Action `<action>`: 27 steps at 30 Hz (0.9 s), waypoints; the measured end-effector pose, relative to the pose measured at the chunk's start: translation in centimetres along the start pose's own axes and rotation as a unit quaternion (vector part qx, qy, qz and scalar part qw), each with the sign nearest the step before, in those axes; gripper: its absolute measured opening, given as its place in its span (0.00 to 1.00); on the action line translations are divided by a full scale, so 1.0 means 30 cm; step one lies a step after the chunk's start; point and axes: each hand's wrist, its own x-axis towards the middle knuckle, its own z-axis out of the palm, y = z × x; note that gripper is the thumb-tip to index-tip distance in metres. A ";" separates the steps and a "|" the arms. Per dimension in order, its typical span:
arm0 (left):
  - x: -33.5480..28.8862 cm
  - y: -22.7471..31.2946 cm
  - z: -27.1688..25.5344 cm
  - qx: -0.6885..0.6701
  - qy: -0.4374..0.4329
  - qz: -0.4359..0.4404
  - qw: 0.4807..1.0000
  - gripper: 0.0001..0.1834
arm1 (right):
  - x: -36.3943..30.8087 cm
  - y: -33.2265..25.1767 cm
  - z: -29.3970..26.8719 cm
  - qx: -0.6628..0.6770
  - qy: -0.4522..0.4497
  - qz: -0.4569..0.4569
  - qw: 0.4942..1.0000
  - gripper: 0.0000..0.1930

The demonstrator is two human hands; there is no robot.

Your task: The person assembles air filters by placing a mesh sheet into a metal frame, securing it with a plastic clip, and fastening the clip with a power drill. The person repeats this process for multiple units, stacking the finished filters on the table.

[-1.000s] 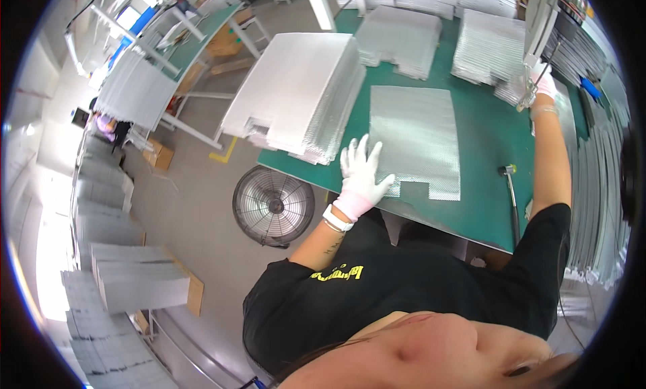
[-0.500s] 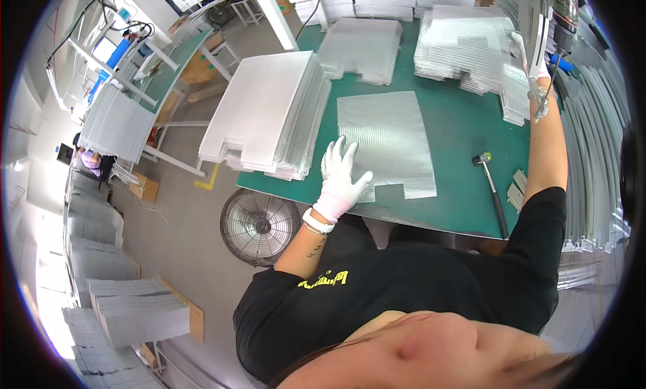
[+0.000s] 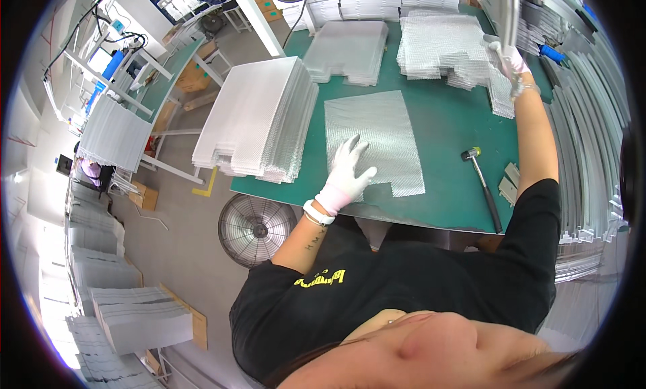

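My left hand, in a white glove with grey fingertips, lies with spread fingers on a silvery mesh sheet. The sheet rests flat on the green table and has a notch in its near edge. Stretched far to the right, my gloved right hand is beside an upright metal post and the stepped stack of mesh sheets at the back. Its fingers are partly hidden and blurred, so whether it grips anything is unclear.
A tall stack of mesh panels stands at the table's left, with a lower stack behind. A mallet and small beige pieces lie at the right. Long metal strips fill the far right; a round fan stands below.
My right hand shows more fully beside the post, where the post and tool partly covered it before. The whole view has shifted slightly; my left hand stays on the sheet.
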 end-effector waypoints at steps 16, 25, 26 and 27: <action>0.033 0.031 0.020 -0.104 -0.026 -0.032 0.994 0.31 | 0.011 0.039 0.103 0.121 0.053 -0.052 0.990 0.27; 0.172 0.043 0.075 -0.082 -0.059 0.014 0.995 0.33 | 0.084 0.086 0.131 -0.037 0.155 -0.309 0.937 0.21; 0.235 0.046 0.084 -0.118 -0.061 -0.004 0.991 0.35 | 0.094 0.086 0.144 0.021 0.123 -0.160 0.979 0.22; 0.315 0.049 0.093 -0.153 -0.062 -0.021 0.986 0.37 | 0.100 0.088 0.154 0.079 0.088 -0.008 0.993 0.23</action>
